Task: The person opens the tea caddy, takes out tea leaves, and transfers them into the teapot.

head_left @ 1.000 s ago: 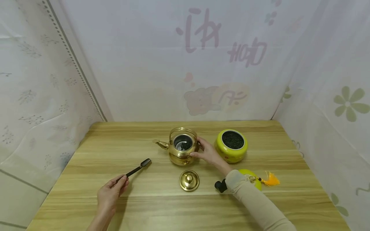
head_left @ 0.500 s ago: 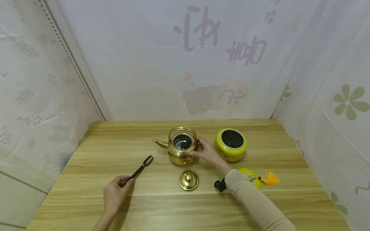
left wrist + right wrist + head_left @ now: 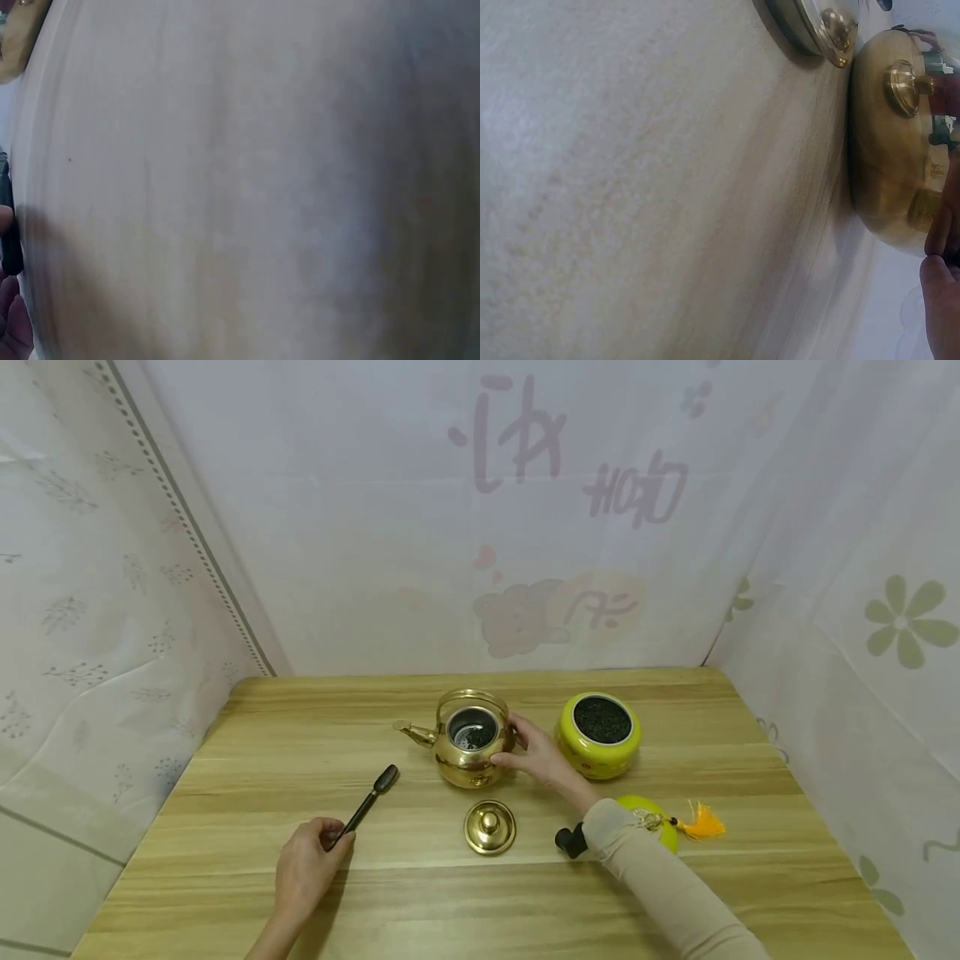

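My left hand [image 3: 303, 868] pinches the dark handle of a tea scoop [image 3: 363, 807], its scoop end pointing up and right toward the pot. In the left wrist view, only the scoop's handle [image 3: 9, 225] and some fingers show at the left edge. A golden teapot [image 3: 457, 767] stands lidless, spout to the left, with some dark leaves inside. My right hand [image 3: 543, 764] grips the pot's right side, thumb in front and the other fingers partly hidden behind it. In the right wrist view, the pot [image 3: 889, 150] appears with fingers against its side.
The golden pot lid [image 3: 490, 828] lies in front of the teapot. A yellow jar [image 3: 596, 764] full of dark tea leaves [image 3: 602, 720] stands to its right. Partly under my right sleeve is a yellow jar lid [image 3: 667, 837] with an orange tassel [image 3: 703, 822]. Patterned cloth [image 3: 360, 543] surrounds the table.
My left hand has moved a little to the right and down with the tea scoop, which now tilts more steeply. My right hand stays on the teapot.
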Demonstrator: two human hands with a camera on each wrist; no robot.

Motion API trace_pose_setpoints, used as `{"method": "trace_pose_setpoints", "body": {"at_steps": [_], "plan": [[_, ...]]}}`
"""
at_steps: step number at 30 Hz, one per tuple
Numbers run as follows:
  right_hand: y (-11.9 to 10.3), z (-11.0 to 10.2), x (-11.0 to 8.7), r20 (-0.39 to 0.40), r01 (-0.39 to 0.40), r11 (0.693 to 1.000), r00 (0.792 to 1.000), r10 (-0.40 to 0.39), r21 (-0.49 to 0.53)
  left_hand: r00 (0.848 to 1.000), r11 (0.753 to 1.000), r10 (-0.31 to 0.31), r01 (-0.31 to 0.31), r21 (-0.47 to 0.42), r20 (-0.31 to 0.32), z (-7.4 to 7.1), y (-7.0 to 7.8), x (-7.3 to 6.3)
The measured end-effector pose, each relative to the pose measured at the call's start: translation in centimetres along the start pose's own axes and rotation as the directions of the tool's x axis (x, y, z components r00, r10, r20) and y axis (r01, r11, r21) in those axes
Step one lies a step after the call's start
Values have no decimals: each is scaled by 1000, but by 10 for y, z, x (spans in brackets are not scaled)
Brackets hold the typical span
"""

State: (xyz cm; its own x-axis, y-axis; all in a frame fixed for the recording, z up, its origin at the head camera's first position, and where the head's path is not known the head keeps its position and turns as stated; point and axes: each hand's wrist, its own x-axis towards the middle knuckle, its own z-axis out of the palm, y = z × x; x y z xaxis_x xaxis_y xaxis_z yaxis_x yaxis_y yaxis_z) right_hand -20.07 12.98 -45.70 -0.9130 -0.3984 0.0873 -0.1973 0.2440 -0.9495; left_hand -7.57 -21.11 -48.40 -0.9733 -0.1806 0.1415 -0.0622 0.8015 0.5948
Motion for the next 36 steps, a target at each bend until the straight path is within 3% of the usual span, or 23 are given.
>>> {"method": "trace_pose_setpoints", "body": {"at_steps": [5, 9, 13, 15, 17, 20, 24, 29, 33, 36], "plan": [[-21, -1, -7, 14, -15, 1000, 1000, 15, 0, 993, 997, 74, -77, -30, -89, 3, 13, 0], [-27, -2, -8, 12, -11, 1000, 1000, 11, -11, 980, 974, 161, -178, -142, -119, 12, 39, 1], [-26, -4, -8, 10, -9, 1000, 1000, 10, -7, 962, 910, 273, -268, -317, -28, 32, 73, -1], [-25, -4, -8, 11, -5, 1000, 1000, 5, -9, 947, 881, 318, -279, -382, 40, 45, 89, -3], [-24, -3, -8, 13, -3, 1000, 1000, 3, -10, 933, 868, 346, -277, -412, 102, 57, 103, -5], [-24, -2, -8, 15, -9, 1000, 1000, 9, -18, 914, 870, 379, -297, -395, 147, 73, 117, -7], [-24, -1, -9, 13, -30, 999, 999, 30, -24, 904, 887, 403, -347, -304, 142, 90, 125, -10], [-20, -1, -7, 10, -40, 999, 999, 40, -26, 898, 884, 427, -391, -257, 103, 98, 127, -11], [1, 0, -1, -15, -27, 999, 1000, 26, -40, 895, 874, 436, -397, -279, 94, 95, 129, -11], [11, 0, 2, -29, -13, 999, 1000, 12, -47, 902, 871, 423, -380, -313, 81, 85, 131, -10]]}}
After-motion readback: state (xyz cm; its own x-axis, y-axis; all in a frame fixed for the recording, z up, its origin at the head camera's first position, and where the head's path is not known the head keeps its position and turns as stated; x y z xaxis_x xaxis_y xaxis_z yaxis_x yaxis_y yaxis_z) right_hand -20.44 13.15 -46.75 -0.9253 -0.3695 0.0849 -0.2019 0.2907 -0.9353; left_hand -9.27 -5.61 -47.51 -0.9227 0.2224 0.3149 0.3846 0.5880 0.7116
